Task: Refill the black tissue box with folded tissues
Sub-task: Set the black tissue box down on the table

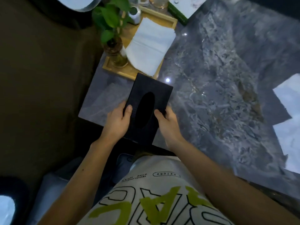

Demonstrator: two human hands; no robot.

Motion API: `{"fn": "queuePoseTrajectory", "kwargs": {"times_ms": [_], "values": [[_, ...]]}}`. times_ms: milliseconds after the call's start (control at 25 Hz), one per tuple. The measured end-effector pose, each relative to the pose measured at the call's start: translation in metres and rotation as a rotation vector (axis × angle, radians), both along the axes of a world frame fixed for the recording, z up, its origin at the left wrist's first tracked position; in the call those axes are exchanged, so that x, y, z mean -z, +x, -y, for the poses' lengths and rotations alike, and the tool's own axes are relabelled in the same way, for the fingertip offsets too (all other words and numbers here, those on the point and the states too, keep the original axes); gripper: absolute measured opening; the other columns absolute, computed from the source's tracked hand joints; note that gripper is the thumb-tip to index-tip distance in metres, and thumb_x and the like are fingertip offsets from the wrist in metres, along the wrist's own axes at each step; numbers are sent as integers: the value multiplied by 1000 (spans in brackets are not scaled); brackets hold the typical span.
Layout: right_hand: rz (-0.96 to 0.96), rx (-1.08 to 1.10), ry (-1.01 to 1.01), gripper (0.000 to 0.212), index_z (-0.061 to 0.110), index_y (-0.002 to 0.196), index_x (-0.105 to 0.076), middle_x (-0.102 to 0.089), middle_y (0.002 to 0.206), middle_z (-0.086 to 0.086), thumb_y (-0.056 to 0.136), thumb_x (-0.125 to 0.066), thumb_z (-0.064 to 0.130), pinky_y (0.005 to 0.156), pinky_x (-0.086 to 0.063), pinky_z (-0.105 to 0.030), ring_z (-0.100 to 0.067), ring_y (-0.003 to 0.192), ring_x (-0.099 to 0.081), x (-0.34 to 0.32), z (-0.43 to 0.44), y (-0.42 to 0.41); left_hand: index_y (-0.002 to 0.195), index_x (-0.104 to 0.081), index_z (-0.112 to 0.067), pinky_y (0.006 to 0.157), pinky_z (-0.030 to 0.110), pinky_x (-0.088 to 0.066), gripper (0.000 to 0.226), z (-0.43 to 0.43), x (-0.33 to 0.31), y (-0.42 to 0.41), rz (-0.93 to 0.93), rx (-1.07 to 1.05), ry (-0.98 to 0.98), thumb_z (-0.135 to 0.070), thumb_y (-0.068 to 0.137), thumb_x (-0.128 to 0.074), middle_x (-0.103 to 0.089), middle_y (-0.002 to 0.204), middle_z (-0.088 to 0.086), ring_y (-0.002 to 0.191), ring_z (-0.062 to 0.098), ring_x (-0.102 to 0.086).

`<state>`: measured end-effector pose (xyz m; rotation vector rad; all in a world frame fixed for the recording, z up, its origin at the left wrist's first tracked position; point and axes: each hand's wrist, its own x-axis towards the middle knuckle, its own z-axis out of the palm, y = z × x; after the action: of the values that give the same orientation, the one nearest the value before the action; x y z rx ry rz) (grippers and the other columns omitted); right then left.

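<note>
Box: the black rectangular tissue box (152, 88), its oval slot facing up, is at the near corner of the grey marble table (219, 78). Its near end reaches past the table's edge toward the person. I cannot tell whether it rests on the stone or is lifted.
Slot: dark, with no tissue showing, so the box is probably empty.
Left hand: the left hand (117, 120) grips the box's left edge, thumb on top beside the slot.
Right hand: the right hand (167, 122) grips the box's right edge the same way. The matched grip would suit turning the box over or pulling it open.
Tissues: a stack of white folded tissues (151, 46) lies just beyond the box's far end, on a pale wooden tray (129, 74), within easy reach for loading.
Plant: a leafy green plant in a glass vase (113, 46) stands beyond the box to its left, on the same tray.
</note>
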<state>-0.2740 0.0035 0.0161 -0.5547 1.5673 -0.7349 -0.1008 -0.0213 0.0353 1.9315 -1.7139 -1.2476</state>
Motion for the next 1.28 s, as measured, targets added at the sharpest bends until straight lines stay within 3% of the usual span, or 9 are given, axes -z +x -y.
{"fn": "queuePoseTrajectory", "kwargs": {"times_ms": [160, 280, 360, 520, 640, 840, 920, 1080, 1280], "values": [[41, 137, -42, 35, 28, 134, -53, -67, 122, 11, 100, -52, 24, 96, -53, -31, -6, 112, -63, -8, -7, -67, 132, -55, -15, 85, 29, -46, 35, 15, -8, -72, -7, 115, -63, -26, 103, -39, -68, 117, 5, 108, 22, -62], [50, 221, -54, 27, 29, 125, -59, -70, 112, 16, 99, -53, 26, 82, -54, -18, -4, 106, -66, -14, -13, -129, 129, -59, -12, 80, 24, -42, 33, 23, -10, -137, -25, 164, -88, -24, 102, -42, -69, 113, 7, 104, 20, -63], [38, 267, -61, 26, 26, 123, -60, -71, 111, 12, 98, -53, 26, 85, -54, -23, -6, 103, -67, -13, -18, -176, 122, -61, -9, 76, 23, -42, 30, 25, -10, -187, -32, 206, -91, -23, 102, -42, -69, 104, 7, 96, 20, -64], [-24, 313, -87, 32, 20, 130, -57, -68, 121, 2, 99, -52, 23, 96, -53, -39, -15, 109, -65, -10, -24, -254, 106, -62, -15, 59, 8, -38, 22, 22, -5, -269, -37, 231, -80, -24, 102, -43, -63, 83, -6, 75, 9, -62], [-54, 322, -102, 38, 22, 137, -53, -65, 126, 1, 99, -51, 20, 98, -53, -39, -16, 112, -63, -5, -29, -307, 117, -62, -13, 68, 7, -44, 26, 13, -1, -321, -108, 223, -73, -24, 102, -43, -68, 96, -3, 82, 2, -63], [-148, 263, -112, 43, 22, 140, -49, -62, 132, 1, 97, -51, 16, 104, -48, -43, -17, 119, -59, 6, -35, -348, 110, -62, -11, 80, 41, -55, 32, -1, 17, -361, -118, 141, 0, -33, 100, -42, -71, 98, 6, 90, 19, -67], [-182, 225, -125, 46, 23, 143, -47, -60, 136, 1, 97, -50, 15, 106, -47, -43, -17, 123, -57, 9, -36, -354, 111, -62, -11, 84, 45, -55, 32, -4, 23, -367, -136, 105, 32, -33, 100, -42, -70, 100, 6, 92, 22, -67], [-234, 199, -95, 47, 24, 145, -44, -58, 139, 0, 99, -49, 15, 108, -45, -41, -17, 125, -55, 15, -36, -352, 113, -62, -14, 85, 43, -55, 31, -4, 33, -366, -145, 101, 45, -34, 99, -42, -69, 98, 1, 92, 20, -66], [-287, 172, -89, 48, 20, 145, -45, -55, 138, 6, 99, -51, 9, 107, -45, -35, -13, 124, -53, 20, -38, -347, 116, -62, -11, 77, 29, -50, 28, -10, 46, -358, -176, 131, 67, -28, 101, -44, -67, 97, -1, 91, 18, -65]]}}
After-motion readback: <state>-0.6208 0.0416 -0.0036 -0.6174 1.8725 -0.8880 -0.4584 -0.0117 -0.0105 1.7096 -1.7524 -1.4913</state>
